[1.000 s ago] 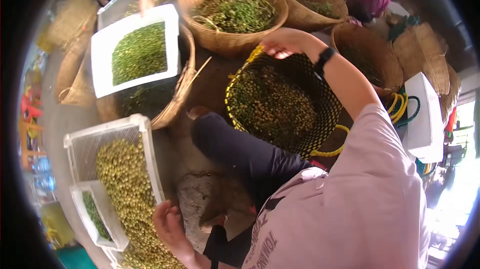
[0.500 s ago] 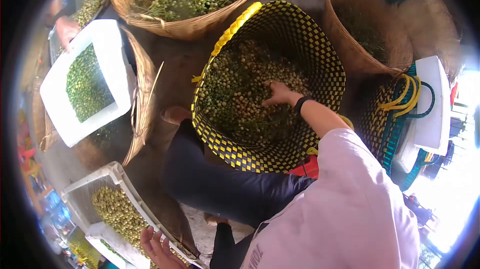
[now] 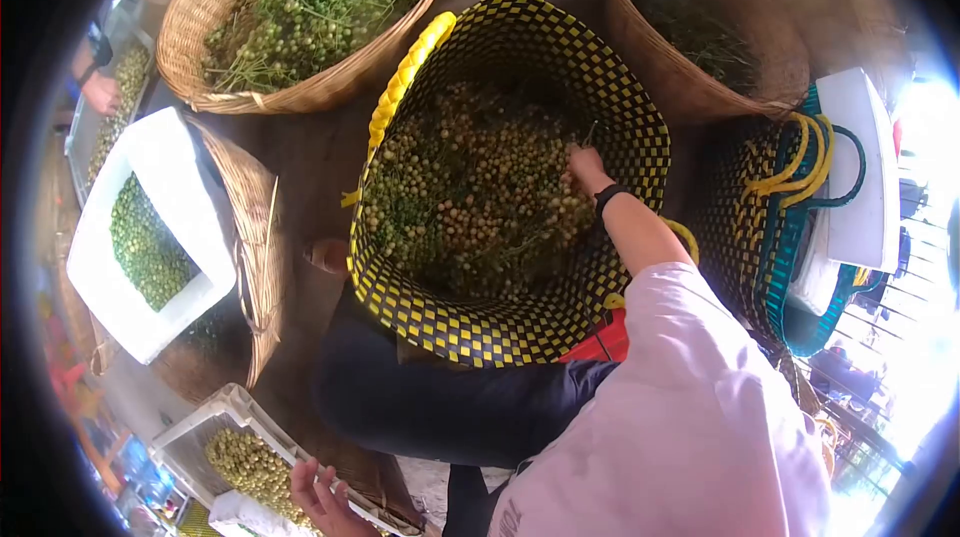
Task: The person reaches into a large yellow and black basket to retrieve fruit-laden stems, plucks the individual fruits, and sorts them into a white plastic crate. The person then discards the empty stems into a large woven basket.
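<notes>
A deep black-and-yellow woven basket [image 3: 440, 332] stands before my knees, holding small round yellowish and green fruits [image 3: 480, 202] mixed with thin green stems. My right hand [image 3: 589, 169], with a dark band at its wrist, is inside the basket at the right of the heap. Its fingers are closed on a thin green stem [image 3: 591, 133] that sticks up above them. Low on the left, my left hand [image 3: 325, 502] is open, fingers apart and slightly bent, at the edge of a pale crate [image 3: 262, 417] of yellowish fruits. I see nothing in it.
A wicker basket [image 3: 185, 42] heaped with green stems and fruits stands at the upper left, another [image 3: 640, 47] at the upper right. A white foam box [image 3: 190, 172] holds green fruits. Another person's hand [image 3: 100, 92] is over a crate. Woven bags [image 3: 790, 272] stand right.
My right hand has moved right and slightly up across the heap, its spread fingers closing on a stem. My left hand stays by the crate, and the view has shifted.
</notes>
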`<state>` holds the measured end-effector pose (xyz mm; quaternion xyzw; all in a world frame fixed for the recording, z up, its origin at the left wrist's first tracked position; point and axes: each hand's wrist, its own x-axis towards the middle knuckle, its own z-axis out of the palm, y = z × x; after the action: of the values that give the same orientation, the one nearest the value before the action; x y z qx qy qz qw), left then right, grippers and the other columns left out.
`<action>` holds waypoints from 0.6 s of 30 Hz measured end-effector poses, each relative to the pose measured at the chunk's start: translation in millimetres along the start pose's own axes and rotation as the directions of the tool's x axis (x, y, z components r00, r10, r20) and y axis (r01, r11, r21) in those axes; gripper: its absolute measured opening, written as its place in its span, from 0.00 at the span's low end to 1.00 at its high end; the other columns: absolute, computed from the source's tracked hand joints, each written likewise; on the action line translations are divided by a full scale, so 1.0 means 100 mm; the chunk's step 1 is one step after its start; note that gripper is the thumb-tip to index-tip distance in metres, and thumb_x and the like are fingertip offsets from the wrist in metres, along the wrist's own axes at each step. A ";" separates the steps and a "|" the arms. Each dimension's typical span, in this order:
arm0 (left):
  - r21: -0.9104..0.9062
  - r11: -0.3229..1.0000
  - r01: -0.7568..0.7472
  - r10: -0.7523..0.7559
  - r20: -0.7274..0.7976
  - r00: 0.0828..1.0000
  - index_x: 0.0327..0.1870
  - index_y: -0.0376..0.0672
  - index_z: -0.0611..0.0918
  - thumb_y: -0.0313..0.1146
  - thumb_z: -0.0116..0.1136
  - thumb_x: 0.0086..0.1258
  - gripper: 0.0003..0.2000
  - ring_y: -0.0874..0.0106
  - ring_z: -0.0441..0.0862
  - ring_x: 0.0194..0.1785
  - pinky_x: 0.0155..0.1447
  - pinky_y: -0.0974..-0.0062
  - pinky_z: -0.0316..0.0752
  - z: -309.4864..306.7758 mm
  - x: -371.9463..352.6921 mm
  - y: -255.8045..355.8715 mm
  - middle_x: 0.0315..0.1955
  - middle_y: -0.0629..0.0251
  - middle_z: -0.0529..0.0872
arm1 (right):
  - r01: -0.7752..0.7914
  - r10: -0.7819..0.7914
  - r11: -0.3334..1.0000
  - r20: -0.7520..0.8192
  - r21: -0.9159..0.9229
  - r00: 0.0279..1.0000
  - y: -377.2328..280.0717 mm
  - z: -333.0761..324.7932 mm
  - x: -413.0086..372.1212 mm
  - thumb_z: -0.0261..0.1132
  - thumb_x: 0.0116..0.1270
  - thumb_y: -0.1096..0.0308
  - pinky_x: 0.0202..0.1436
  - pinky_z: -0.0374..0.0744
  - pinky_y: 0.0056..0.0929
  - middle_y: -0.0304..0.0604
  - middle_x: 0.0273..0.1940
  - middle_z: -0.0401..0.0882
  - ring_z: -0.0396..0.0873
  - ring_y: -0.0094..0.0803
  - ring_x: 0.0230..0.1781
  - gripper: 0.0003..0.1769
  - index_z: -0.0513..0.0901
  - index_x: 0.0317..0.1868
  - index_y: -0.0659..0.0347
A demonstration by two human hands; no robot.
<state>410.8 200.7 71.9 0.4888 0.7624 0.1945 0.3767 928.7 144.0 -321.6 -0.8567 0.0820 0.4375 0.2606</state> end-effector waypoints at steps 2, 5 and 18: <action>-0.065 0.997 0.051 -0.051 0.006 0.999 0.60 0.37 0.72 0.38 0.48 0.76 0.18 0.66 0.77 0.54 0.57 0.70 0.72 0.04 0.04 -0.04 0.55 0.58 0.77 | -0.033 0.033 0.994 0.001 -0.101 0.999 -0.10 -0.03 0.20 0.46 0.78 0.52 0.40 0.83 0.42 0.55 0.41 0.81 0.82 0.40 0.32 0.33 0.57 0.70 0.72; 0.013 0.996 0.085 -0.085 0.049 0.995 0.62 0.38 0.71 0.39 0.48 0.77 0.19 0.66 0.77 0.53 0.56 0.69 0.72 0.13 0.16 0.01 0.56 0.56 0.77 | 0.006 -0.029 0.988 -0.144 -0.155 0.989 -0.23 0.02 0.40 0.47 0.76 0.50 0.56 0.78 0.49 0.60 0.60 0.70 0.75 0.49 0.56 0.35 0.56 0.72 0.68; 0.039 0.990 0.138 -0.143 0.243 0.959 0.64 0.43 0.71 0.42 0.54 0.74 0.21 0.67 0.77 0.54 0.57 0.69 0.75 0.24 0.72 -0.43 0.54 0.59 0.77 | -0.184 0.094 0.833 -0.194 -0.522 0.977 -0.64 0.38 0.43 0.57 0.55 0.26 0.72 0.60 0.53 0.50 0.74 0.54 0.53 0.49 0.75 0.54 0.61 0.73 0.56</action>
<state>386.5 244.1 0.2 0.4577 0.7450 0.0974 0.4755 951.4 221.5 -349.9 -0.9192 0.0391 0.3907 -0.0298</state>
